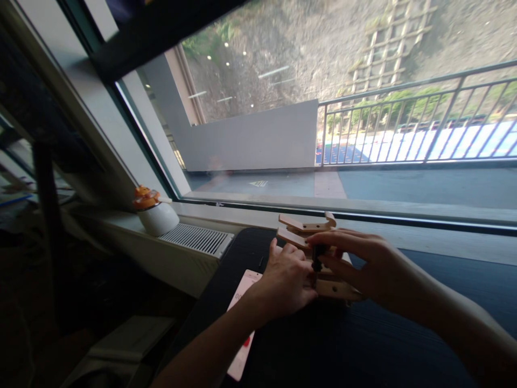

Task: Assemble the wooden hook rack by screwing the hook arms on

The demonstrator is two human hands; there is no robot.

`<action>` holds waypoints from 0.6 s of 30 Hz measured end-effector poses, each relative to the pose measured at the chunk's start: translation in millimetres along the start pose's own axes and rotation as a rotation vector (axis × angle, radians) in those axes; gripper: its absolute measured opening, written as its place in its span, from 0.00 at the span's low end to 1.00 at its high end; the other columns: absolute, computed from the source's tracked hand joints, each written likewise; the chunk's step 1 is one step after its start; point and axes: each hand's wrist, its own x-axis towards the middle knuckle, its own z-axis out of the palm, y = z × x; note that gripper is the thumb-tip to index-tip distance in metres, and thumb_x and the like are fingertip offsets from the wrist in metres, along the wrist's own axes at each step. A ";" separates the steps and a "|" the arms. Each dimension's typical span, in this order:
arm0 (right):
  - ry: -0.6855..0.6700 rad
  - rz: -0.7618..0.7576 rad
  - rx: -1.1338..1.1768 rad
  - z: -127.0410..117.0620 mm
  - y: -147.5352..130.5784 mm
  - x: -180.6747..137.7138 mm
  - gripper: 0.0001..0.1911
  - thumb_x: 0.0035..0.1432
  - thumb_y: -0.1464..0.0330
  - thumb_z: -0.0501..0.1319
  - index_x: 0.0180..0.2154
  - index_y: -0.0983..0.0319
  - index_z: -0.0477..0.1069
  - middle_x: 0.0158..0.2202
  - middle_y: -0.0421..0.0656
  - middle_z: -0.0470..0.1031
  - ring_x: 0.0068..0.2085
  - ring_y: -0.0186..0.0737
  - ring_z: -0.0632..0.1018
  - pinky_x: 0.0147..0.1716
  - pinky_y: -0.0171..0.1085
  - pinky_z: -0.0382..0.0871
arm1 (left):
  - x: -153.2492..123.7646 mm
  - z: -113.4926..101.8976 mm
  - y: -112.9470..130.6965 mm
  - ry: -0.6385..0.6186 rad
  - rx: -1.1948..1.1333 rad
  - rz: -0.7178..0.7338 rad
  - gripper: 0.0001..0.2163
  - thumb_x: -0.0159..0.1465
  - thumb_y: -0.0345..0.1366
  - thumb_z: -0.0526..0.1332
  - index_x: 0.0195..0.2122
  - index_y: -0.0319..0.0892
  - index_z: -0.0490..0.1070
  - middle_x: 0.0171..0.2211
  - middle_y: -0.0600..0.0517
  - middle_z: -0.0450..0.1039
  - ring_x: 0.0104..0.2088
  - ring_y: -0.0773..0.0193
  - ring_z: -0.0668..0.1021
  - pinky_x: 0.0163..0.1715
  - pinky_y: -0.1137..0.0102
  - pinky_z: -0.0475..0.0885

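A light-coloured wooden assembly (338,289) made of several shaped slats with holes lies on the black table, close to the window sill. My left hand (287,277) is closed on its near left side, with the fingertips partly out of sight. My right hand (365,253) pinches a small screwdriver (318,261) with a dark handle. It stands nearly upright, its tip pointing down at the wood beside my left fingers. Whether the tip sits in a screw is hidden.
Left of my left forearm, a phone (241,353) with a lit screen lies on the black table (307,350). Near it is a small dark rod (260,262). A white bottle with an orange top (158,218) stands beside a vent grille (197,240). A large window rises behind.
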 end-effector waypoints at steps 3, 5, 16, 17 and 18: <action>0.009 -0.015 -0.011 0.3 -1.3 0.7 0.16 0.62 0.70 0.59 0.49 0.54 0.79 0.47 0.44 0.84 0.45 0.46 0.83 0.46 0.44 0.78 | 0.5 3.8 0.7 0.032 0.038 -0.011 0.10 0.60 0.42 0.69 0.41 0.46 0.80 0.51 0.44 0.75 0.56 0.45 0.71 0.62 0.33 0.52; 0.009 -0.028 -0.020 0.5 -0.6 0.6 0.16 0.62 0.71 0.59 0.49 0.55 0.78 0.47 0.44 0.83 0.45 0.45 0.83 0.46 0.43 0.78 | 1.0 5.4 1.0 0.045 0.048 -0.017 0.10 0.60 0.42 0.69 0.41 0.47 0.81 0.51 0.44 0.75 0.56 0.45 0.71 0.62 0.34 0.52; 0.073 0.028 -0.051 2.5 1.7 -0.8 0.14 0.59 0.70 0.63 0.47 0.58 0.79 0.37 0.43 0.84 0.30 0.38 0.81 0.31 0.35 0.77 | 2.2 2.2 2.5 0.017 -0.010 -0.020 0.05 0.60 0.41 0.69 0.34 0.47 0.81 0.46 0.48 0.78 0.55 0.47 0.72 0.62 0.33 0.49; 0.075 0.027 -0.052 2.6 0.8 -0.5 0.16 0.59 0.70 0.62 0.49 0.58 0.78 0.38 0.44 0.84 0.30 0.38 0.81 0.30 0.35 0.77 | 1.9 1.5 2.9 0.016 -0.010 -0.025 0.05 0.60 0.41 0.69 0.33 0.46 0.80 0.47 0.47 0.78 0.55 0.47 0.72 0.63 0.33 0.49; 0.075 0.024 -0.051 2.6 0.3 -0.3 0.17 0.60 0.70 0.62 0.51 0.57 0.78 0.39 0.44 0.84 0.30 0.38 0.81 0.30 0.35 0.77 | 1.7 0.8 3.4 0.014 -0.013 -0.031 0.05 0.60 0.41 0.69 0.33 0.46 0.80 0.48 0.47 0.77 0.55 0.47 0.72 0.63 0.33 0.49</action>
